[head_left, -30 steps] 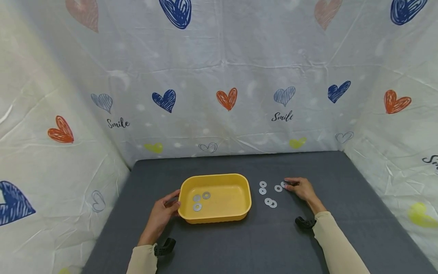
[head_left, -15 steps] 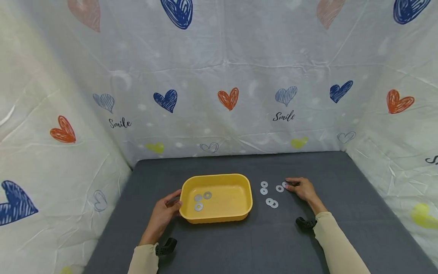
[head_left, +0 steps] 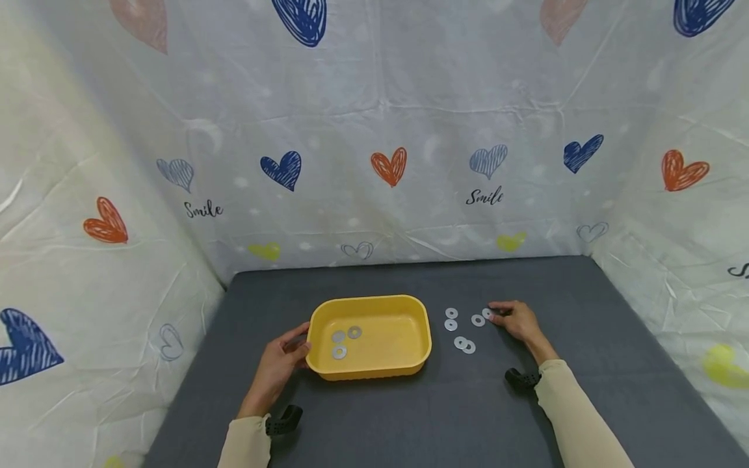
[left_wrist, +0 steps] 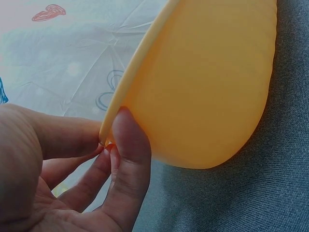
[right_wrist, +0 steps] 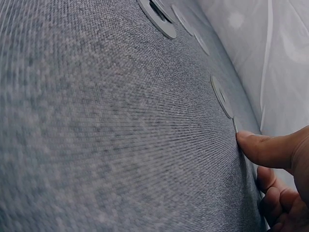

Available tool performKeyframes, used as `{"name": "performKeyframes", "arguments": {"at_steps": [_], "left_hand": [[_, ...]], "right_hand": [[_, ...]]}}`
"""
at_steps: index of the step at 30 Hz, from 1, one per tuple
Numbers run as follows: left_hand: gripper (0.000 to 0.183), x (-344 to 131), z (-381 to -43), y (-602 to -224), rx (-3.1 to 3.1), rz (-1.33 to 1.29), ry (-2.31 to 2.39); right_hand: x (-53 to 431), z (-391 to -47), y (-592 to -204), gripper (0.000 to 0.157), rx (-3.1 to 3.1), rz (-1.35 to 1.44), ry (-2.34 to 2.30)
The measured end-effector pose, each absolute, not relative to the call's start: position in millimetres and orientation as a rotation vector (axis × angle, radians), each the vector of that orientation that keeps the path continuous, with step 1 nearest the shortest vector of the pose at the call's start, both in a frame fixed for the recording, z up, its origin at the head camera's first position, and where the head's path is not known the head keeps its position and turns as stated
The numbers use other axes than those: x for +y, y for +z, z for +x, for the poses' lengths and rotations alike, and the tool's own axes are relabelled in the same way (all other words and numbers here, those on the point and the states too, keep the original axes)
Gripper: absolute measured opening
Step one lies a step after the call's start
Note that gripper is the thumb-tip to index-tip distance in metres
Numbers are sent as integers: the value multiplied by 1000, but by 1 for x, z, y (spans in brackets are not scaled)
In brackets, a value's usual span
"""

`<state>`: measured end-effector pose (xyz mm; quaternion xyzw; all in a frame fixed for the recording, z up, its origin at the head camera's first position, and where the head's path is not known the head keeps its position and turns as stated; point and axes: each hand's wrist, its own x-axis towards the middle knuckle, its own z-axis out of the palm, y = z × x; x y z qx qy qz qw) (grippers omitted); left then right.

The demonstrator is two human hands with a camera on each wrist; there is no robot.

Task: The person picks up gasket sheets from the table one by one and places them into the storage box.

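A yellow plastic tray (head_left: 404, 361) sits on the dark grey cloth, with 3 flat metal washers (head_left: 339, 352) lying in its left part. My left hand (head_left: 275, 370) pinches the tray's left end; in the left wrist view, thumb and fingers (left_wrist: 131, 140) close on its rim. To the right of the tray, my right hand (head_left: 519, 323) has thumb and forefinger at the edges of one washer (head_left: 487, 313) on the cloth. In the right wrist view the thumb tip (right_wrist: 248, 140) meets that washer, mostly hidden there. Another washer (head_left: 478, 320) lies right beside it.
Between the tray and my right hand lie more loose washers: a pair (head_left: 450, 318) one behind the other, and two overlapping (head_left: 465, 345). A white curtain (head_left: 380, 214) printed with hearts hangs behind the table (head_left: 409, 422) and along both sides.
Hands, tray and washers keep their places. Only the head view has shifted very slightly.
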<state>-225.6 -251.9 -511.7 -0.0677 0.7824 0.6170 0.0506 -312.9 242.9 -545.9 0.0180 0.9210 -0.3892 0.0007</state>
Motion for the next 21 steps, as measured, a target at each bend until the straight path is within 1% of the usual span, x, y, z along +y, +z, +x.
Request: {"name": "performKeyframes", "arguments": {"at_steps": [5,21], "left_hand": [[50,-252,-226,-512,2385,-214,1874],[50,-252,-226,-511,2372,-211,1874]], "right_hand": [[243,-313,-546,26,2911,32,-1224],[245,-310,-549,19,2881,105,-1405]]}}
